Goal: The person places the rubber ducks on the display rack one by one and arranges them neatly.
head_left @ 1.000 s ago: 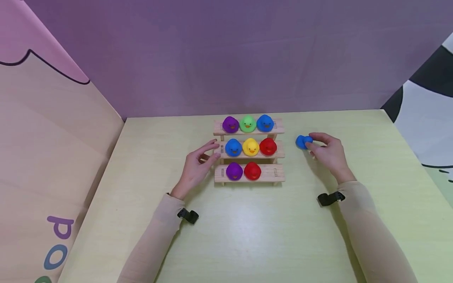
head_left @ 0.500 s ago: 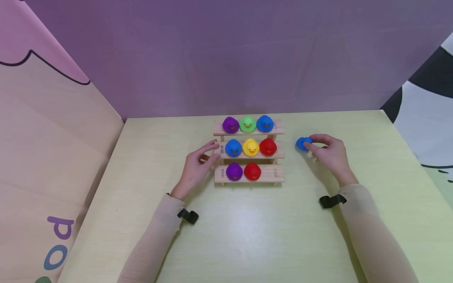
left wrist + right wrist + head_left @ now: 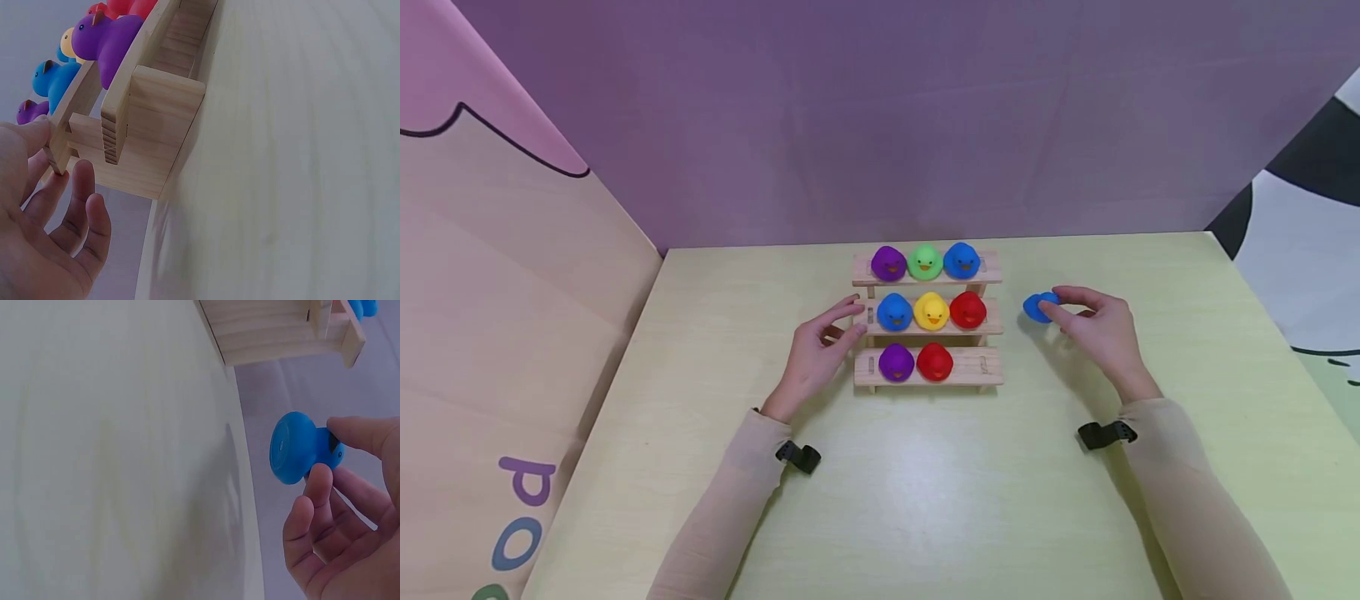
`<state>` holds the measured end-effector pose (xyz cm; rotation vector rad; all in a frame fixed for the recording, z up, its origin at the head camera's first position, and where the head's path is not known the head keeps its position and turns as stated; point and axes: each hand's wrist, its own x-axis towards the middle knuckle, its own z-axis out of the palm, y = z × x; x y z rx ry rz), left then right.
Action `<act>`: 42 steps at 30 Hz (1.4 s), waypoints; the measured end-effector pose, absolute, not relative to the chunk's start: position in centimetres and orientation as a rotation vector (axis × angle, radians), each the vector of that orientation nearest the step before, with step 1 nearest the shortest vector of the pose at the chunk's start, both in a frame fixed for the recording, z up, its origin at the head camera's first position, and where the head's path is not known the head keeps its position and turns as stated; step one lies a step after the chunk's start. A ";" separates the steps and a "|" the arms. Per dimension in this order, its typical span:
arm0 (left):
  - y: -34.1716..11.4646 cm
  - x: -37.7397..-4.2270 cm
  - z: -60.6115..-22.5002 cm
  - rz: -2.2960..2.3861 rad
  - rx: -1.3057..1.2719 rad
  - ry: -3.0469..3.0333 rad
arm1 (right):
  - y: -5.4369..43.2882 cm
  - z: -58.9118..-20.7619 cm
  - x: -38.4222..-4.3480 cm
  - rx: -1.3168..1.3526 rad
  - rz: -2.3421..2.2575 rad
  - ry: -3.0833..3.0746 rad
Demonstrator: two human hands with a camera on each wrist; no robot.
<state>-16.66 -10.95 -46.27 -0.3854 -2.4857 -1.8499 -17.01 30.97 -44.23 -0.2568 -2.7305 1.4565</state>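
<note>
A three-step wooden display stand (image 3: 979, 367) holds small rubber ducks in rows. My left hand (image 3: 816, 354) grips the left end of its middle step; the left wrist view shows the thumb and a finger at the step end (image 3: 59, 153). To the right of the stand, my right hand (image 3: 1099, 337) pinches a blue rubber duck (image 3: 1036, 308) by the head, raised above the table. The right wrist view shows this duck (image 3: 291, 450) tipped, its flat base turned toward the table side. On the bottom step sit a purple duck (image 3: 897, 363) and a red duck (image 3: 935, 363).
The middle step bears a blue duck (image 3: 895, 312), a yellow duck (image 3: 932, 311) and a red duck (image 3: 967, 310). Purple (image 3: 889, 264), green (image 3: 925, 262) and blue ducks (image 3: 962, 261) line the top step. Behind the pale table (image 3: 910, 500) rises a purple wall (image 3: 880, 117).
My right hand has shifted slightly nearer the body, and the blue duck in it has tilted a little. The left hand and the stand have stayed in place.
</note>
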 end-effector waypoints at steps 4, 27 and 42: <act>-10.9 -16.7 -46.3 -1.864 -0.391 -2.475 | 30.6 -44.0 -16.6 -0.222 1.402 -2.744; -10.9 -16.6 -46.2 -1.830 -0.388 -2.500 | 29.2 -43.2 -13.0 0.020 1.385 -2.769; -11.0 -16.7 -46.4 -1.834 -0.389 -2.499 | 26.8 -43.1 -12.2 0.149 1.386 -2.808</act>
